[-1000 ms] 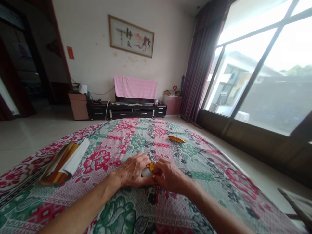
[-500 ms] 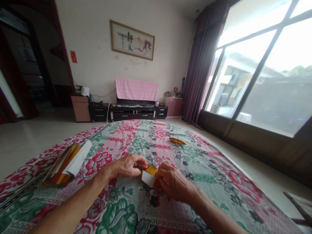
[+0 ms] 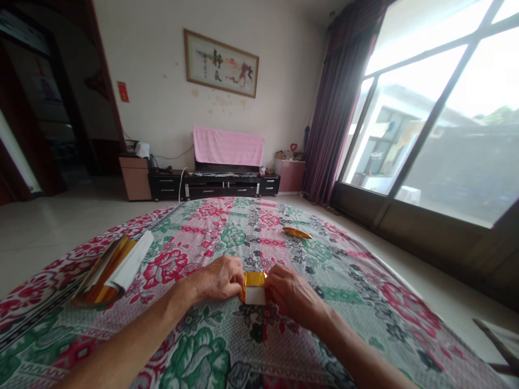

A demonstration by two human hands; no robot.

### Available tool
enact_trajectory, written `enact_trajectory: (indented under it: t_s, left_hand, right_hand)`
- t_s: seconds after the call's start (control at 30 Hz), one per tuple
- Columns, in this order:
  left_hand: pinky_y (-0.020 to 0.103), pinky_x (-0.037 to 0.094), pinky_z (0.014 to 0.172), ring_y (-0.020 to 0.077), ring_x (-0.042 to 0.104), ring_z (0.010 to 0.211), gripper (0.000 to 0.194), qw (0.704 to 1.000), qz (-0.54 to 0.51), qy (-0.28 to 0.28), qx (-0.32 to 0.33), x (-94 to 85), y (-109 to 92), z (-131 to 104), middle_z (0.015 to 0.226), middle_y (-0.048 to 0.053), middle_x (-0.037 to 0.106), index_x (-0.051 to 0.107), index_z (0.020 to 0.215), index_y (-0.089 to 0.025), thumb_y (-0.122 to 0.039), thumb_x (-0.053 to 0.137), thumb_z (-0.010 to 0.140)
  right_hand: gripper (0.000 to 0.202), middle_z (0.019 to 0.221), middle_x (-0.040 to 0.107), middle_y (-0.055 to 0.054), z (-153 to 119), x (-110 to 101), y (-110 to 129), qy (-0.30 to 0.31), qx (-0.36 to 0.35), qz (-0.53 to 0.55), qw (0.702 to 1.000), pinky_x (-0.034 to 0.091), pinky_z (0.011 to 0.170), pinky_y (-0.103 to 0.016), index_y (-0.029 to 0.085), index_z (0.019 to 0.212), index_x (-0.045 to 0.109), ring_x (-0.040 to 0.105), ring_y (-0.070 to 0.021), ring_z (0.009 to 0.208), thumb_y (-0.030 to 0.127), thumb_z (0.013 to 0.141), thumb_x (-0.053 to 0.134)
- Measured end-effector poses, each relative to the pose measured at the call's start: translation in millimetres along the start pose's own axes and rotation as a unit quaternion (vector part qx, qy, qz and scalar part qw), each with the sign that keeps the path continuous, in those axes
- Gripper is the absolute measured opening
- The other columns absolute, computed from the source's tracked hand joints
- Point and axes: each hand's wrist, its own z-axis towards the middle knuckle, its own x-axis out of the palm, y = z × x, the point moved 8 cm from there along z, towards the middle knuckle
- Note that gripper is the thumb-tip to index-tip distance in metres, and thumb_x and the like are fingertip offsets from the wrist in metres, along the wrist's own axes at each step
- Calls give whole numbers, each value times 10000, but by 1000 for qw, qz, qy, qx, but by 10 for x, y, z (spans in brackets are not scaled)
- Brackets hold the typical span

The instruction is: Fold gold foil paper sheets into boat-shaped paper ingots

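Note:
Between my hands is a small piece of gold foil paper (image 3: 255, 279), gold along its far part and white on the part nearest me. My left hand (image 3: 222, 277) pinches its left end, fingers curled and closed. At the right end, my right hand (image 3: 286, 292) is closed on the paper too, with its fingertips partly hidden behind the knuckles. Farther off to the right lies a folded gold paper boat shape (image 3: 297, 233), pointed at both ends. A loosely curled stack of gold and white foil sheets (image 3: 107, 275) rests on the left of the table.
A flowered cloth (image 3: 203, 351) covers the round table. Beyond it stand a low black TV cabinet (image 3: 211, 190) and a screen under a pink towel (image 3: 229, 147). Purple curtains (image 3: 330, 124) and a large window are on the right.
My left hand has shifted slightly right and lower, its fingers now turned down at the paper's left end. The paper has turned from slanted to nearly square in front of me.

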Motion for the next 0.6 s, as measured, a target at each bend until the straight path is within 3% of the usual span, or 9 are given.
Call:
enact_trajectory:
  t_s: [0.3,0.47,0.6]
  left_hand:
    - [214,427,665,115,543,708,225,999,-10,46,24,-57,-194,-45,826,13,631,726,799,-225,-142,547,691]
    - [221,429,663,114,541,696,225,998,11,59,34,-47,-259,-66,834,6,631,716,791,-253,-161,532,700]
    - [246,428,653,129,541,668,213,997,64,45,27,7,-225,-53,780,36,626,694,735,-214,-152,492,716]
  right_hand:
    - [180,850,564,-38,-84,-136,87,34,-53,69,996,421,755,-268,167,825,628,510,-135,798,75,717,518]
    - [194,878,581,-34,-97,-147,90,44,-73,68,994,427,761,-274,185,861,645,524,-135,817,103,728,531]
    - [221,904,584,-38,-91,-133,83,44,-77,70,994,430,784,-275,183,886,637,531,-131,838,83,731,515]
